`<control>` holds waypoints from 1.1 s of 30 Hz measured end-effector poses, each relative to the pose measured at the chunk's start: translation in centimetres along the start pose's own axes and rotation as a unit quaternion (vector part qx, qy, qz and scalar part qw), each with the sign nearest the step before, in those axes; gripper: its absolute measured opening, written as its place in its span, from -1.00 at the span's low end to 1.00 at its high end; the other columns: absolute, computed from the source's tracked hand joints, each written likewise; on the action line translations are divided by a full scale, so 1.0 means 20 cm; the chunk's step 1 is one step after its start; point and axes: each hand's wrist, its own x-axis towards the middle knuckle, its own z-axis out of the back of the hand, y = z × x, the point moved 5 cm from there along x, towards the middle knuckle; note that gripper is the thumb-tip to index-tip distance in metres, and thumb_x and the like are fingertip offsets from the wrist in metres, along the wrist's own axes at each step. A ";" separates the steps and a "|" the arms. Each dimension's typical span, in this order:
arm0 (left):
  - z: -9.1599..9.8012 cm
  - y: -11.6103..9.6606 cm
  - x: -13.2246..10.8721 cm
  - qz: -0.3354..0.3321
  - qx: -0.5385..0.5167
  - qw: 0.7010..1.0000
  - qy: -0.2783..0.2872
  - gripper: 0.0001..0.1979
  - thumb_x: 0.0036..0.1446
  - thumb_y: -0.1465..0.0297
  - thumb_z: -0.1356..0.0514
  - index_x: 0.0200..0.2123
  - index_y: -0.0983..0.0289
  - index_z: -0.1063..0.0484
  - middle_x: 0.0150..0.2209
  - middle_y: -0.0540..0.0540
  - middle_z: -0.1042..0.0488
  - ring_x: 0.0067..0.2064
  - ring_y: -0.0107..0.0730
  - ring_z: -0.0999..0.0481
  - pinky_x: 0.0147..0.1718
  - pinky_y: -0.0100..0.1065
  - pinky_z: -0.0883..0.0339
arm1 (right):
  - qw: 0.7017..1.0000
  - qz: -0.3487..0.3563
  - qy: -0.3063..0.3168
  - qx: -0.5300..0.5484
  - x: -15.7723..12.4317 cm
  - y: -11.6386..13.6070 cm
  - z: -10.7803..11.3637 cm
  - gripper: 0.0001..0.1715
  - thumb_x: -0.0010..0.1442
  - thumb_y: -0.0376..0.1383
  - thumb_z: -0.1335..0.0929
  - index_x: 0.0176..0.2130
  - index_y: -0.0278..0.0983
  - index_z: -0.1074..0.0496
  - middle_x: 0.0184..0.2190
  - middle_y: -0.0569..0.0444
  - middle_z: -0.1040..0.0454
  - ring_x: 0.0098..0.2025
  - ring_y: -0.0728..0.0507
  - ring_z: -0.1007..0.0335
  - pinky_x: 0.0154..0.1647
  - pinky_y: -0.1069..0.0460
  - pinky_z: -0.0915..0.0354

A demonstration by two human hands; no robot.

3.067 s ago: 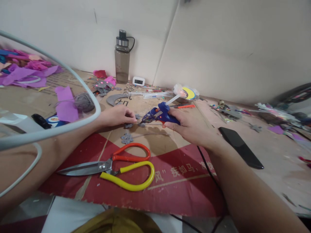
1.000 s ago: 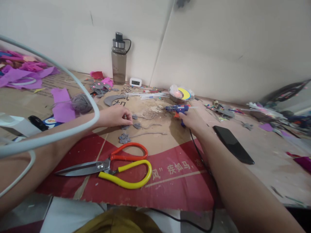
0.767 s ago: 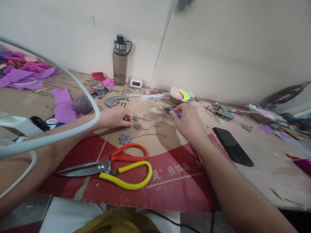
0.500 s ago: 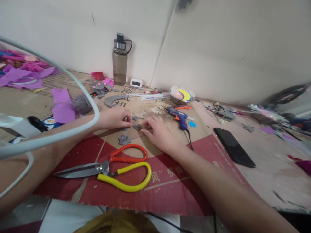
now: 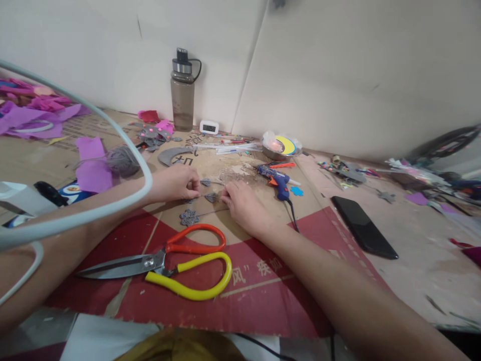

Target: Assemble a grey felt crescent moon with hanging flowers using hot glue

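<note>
My left hand (image 5: pixel 179 183) rests on the cardboard, thumb and fingers pressed together; a bit of grey shows beneath the fingertips, but what they hold is hidden. Opposite it, my right hand (image 5: pixel 245 204) is closed with its fingers curled inward, and I cannot make out what is in them. Between the hands lies a small grey leaf-shaped piece (image 5: pixel 211 197), close to the right fingertips. Another grey leaf piece (image 5: pixel 205 182) is just behind it. Nearer me lies a grey flower-like piece (image 5: pixel 189 217), its thin stem running toward my right hand.
Large scissors (image 5: pixel 188 260) lie in front of my hands. A blue glue gun (image 5: pixel 278 184) and a black phone (image 5: pixel 364 226) are to the right. Behind stand a water bottle (image 5: pixel 183 95), a small clock (image 5: pixel 209 127) and a bowl (image 5: pixel 276 151). A pale tube (image 5: pixel 124 136) arcs across the left.
My right hand's fingers have drawn closer together, and the grey leaf piece between the hands shows more. My left hand stays almost in place. The view has shifted slightly.
</note>
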 end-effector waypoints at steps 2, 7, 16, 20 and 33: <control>0.00 0.00 0.00 0.006 0.006 1.000 0.003 -0.86 -0.01 0.37 -0.17 -0.47 0.26 -0.52 -0.39 0.05 -0.52 -0.35 -0.39 -0.42 -0.32 -0.42 -0.19 | 1.000 -0.001 0.005 -0.005 0.00 0.00 0.00 -0.85 0.28 -0.35 -0.20 -0.31 -0.26 -0.32 -0.29 -0.02 -0.42 -0.23 -0.15 -0.27 -0.19 -0.04 -0.19; 0.00 -0.01 -0.01 0.023 0.013 1.000 0.005 -0.87 -0.01 0.37 -0.16 -0.45 0.26 -0.51 -0.40 0.04 -0.53 -0.35 -0.40 -0.43 -0.33 -0.41 -0.20 | 0.998 0.014 -0.017 0.053 0.00 0.00 0.01 -0.91 0.23 -0.40 -0.25 -0.23 -0.25 -0.30 -0.26 0.02 -0.42 -0.21 -0.12 -0.28 -0.18 0.01 -0.20; -0.03 0.01 -0.02 0.030 -0.126 0.991 -0.017 -0.80 -0.03 0.43 -0.16 -0.28 0.27 -0.48 -0.39 -0.01 -0.52 -0.41 -0.47 -0.43 -0.38 -0.45 -0.23 | 0.988 0.053 -0.040 0.140 -0.01 -0.03 0.02 -0.79 0.19 -0.46 -0.24 -0.17 -0.24 -0.33 -0.25 0.03 -0.43 -0.19 -0.10 -0.30 -0.16 0.02 -0.22; -0.04 0.02 -0.03 0.003 -0.138 0.990 -0.022 -0.83 0.01 0.41 -0.15 -0.31 0.26 -0.51 -0.38 0.00 -0.53 -0.38 -0.46 -0.44 -0.36 -0.46 -0.24 | 0.986 0.050 -0.042 0.151 -0.02 -0.04 0.02 -0.79 0.21 -0.45 -0.24 -0.15 -0.25 -0.34 -0.25 0.02 -0.43 -0.18 -0.11 -0.31 -0.14 0.00 -0.23; -0.06 0.00 -0.06 -0.128 -0.083 0.987 -0.046 -0.75 0.19 0.44 -0.07 -0.18 0.20 -0.53 -0.26 0.04 -0.48 -0.24 -0.47 -0.44 -0.19 -0.47 -0.25 | 0.986 0.086 -0.007 0.143 -0.02 -0.03 0.04 -0.54 0.25 -0.47 -0.19 0.06 -0.15 -0.37 -0.20 0.01 -0.36 -0.16 -0.08 -0.28 -0.07 0.00 -0.26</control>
